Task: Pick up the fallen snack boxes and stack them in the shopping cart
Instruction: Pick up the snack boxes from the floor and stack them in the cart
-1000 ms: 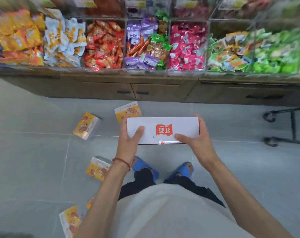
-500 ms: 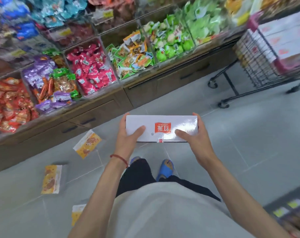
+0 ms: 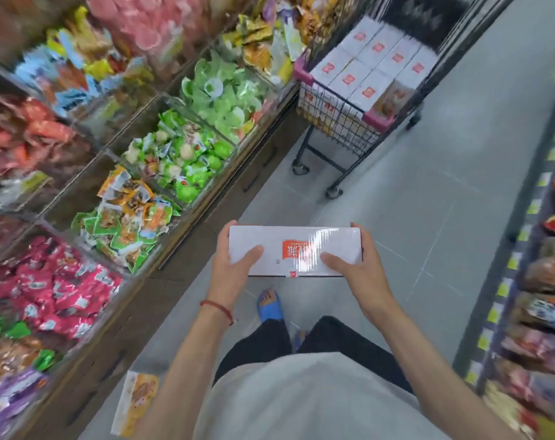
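Note:
I hold a long white snack box (image 3: 295,246) with a red logo flat in front of me at waist height. My left hand (image 3: 234,265) grips its left end, thumb on top. My right hand (image 3: 355,265) grips its right end the same way. The black wire shopping cart (image 3: 342,128) with pink rim corners stands ahead at the upper right, holding several white boxes (image 3: 374,68) stacked in rows. One yellow snack box (image 3: 136,404) lies on the grey floor at the lower left, beside my left forearm.
A long counter of clear bins (image 3: 161,160) full of wrapped sweets runs along the left, with dark wooden drawers beneath. A shelf of packaged snacks (image 3: 543,281) lines the right edge. A grey tiled aisle (image 3: 412,217) lies between me and the cart.
The view has swung right: the bins slid to the left and the cart came into fuller view ahead. Most fallen boxes dropped out of sight. Both hands keep the same hold on the white box.

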The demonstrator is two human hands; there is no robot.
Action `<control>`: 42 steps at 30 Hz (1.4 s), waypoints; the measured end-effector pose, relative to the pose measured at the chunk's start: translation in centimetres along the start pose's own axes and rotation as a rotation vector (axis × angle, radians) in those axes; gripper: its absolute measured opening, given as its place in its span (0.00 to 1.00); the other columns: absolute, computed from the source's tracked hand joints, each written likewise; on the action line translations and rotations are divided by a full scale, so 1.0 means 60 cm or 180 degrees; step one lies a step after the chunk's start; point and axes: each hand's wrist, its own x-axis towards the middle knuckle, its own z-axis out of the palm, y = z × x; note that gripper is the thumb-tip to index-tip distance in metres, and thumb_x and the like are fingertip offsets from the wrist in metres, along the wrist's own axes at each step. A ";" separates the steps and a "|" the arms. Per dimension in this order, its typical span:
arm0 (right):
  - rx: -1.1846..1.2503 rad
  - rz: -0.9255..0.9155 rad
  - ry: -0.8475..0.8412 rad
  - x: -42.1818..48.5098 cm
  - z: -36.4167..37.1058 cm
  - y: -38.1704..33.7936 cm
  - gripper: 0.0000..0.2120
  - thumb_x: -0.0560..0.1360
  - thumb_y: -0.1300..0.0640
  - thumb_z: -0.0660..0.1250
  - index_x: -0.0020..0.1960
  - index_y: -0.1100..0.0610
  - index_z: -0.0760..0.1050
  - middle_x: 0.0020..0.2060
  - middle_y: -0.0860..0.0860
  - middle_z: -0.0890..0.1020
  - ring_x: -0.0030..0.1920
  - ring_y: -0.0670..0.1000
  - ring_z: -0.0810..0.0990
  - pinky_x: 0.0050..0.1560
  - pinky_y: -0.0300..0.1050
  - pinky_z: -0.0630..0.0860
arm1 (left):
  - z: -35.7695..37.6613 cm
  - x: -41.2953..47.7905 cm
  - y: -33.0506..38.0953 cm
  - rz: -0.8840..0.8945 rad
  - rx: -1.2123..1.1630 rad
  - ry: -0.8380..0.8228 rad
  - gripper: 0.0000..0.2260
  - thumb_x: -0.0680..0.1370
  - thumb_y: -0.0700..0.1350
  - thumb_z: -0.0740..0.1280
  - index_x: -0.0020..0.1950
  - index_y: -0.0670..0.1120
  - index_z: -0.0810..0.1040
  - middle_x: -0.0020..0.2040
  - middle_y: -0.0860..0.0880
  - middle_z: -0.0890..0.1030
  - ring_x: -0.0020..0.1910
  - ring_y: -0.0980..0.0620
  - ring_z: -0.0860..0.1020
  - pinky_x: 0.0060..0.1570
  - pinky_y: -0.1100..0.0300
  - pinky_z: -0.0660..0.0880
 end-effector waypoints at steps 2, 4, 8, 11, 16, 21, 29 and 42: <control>0.0161 0.0009 0.0195 0.017 -0.004 -0.010 0.35 0.74 0.62 0.77 0.75 0.47 0.64 0.61 0.42 0.78 0.58 0.38 0.78 0.50 0.29 0.76 | 0.013 0.033 0.023 0.0066 0.0090 -0.0168 0.29 0.77 0.42 0.72 0.74 0.57 0.66 0.66 0.50 0.77 0.64 0.47 0.77 0.63 0.47 0.75; 0.0348 0.0036 0.0418 0.035 -0.013 -0.011 0.33 0.73 0.62 0.78 0.73 0.48 0.68 0.59 0.44 0.81 0.59 0.42 0.80 0.56 0.35 0.77 | 0.031 0.063 0.043 0.0113 0.0182 -0.0353 0.28 0.77 0.42 0.72 0.73 0.59 0.66 0.66 0.51 0.77 0.63 0.47 0.77 0.58 0.51 0.76; 0.0607 0.0038 0.0697 0.070 -0.031 -0.025 0.33 0.74 0.62 0.78 0.74 0.50 0.68 0.63 0.47 0.81 0.62 0.47 0.81 0.59 0.40 0.79 | 0.078 0.116 0.089 0.0135 0.0238 -0.0576 0.28 0.77 0.41 0.72 0.72 0.58 0.67 0.64 0.49 0.77 0.61 0.48 0.78 0.53 0.56 0.75; 0.0839 0.0058 0.0867 0.109 -0.052 -0.043 0.35 0.74 0.64 0.76 0.77 0.50 0.66 0.64 0.47 0.80 0.59 0.42 0.80 0.54 0.32 0.79 | 0.124 0.154 0.118 0.0114 0.0298 -0.0665 0.28 0.76 0.41 0.72 0.72 0.59 0.68 0.64 0.50 0.78 0.61 0.50 0.78 0.56 0.54 0.76; 0.0923 0.0048 0.0999 0.199 -0.110 -0.072 0.35 0.75 0.63 0.76 0.77 0.49 0.66 0.64 0.47 0.79 0.62 0.46 0.79 0.55 0.34 0.80 | 0.220 0.228 0.164 0.0235 0.0473 -0.0678 0.24 0.76 0.43 0.72 0.67 0.63 0.71 0.63 0.50 0.78 0.62 0.47 0.78 0.63 0.41 0.76; 0.0883 0.0068 0.0986 0.306 -0.204 -0.120 0.36 0.74 0.62 0.77 0.76 0.48 0.67 0.62 0.46 0.80 0.61 0.47 0.79 0.60 0.41 0.80 | 0.342 0.292 0.217 0.0275 0.0531 -0.0654 0.25 0.78 0.43 0.71 0.71 0.59 0.68 0.62 0.49 0.77 0.61 0.46 0.78 0.61 0.44 0.78; 0.0631 -0.0074 0.0823 0.467 -0.326 -0.210 0.35 0.73 0.61 0.78 0.75 0.47 0.66 0.60 0.46 0.79 0.60 0.45 0.79 0.50 0.33 0.80 | 0.498 0.366 0.300 0.0240 0.0267 -0.0332 0.24 0.78 0.44 0.71 0.70 0.61 0.68 0.64 0.49 0.76 0.63 0.47 0.77 0.62 0.41 0.77; 0.0468 -0.0292 0.0572 0.723 -0.343 -0.390 0.38 0.73 0.59 0.79 0.76 0.42 0.66 0.65 0.43 0.79 0.65 0.48 0.78 0.58 0.53 0.84 | 0.587 0.576 0.459 0.0273 -0.0410 0.0161 0.20 0.77 0.35 0.69 0.65 0.52 0.73 0.50 0.56 0.82 0.46 0.60 0.82 0.45 0.61 0.79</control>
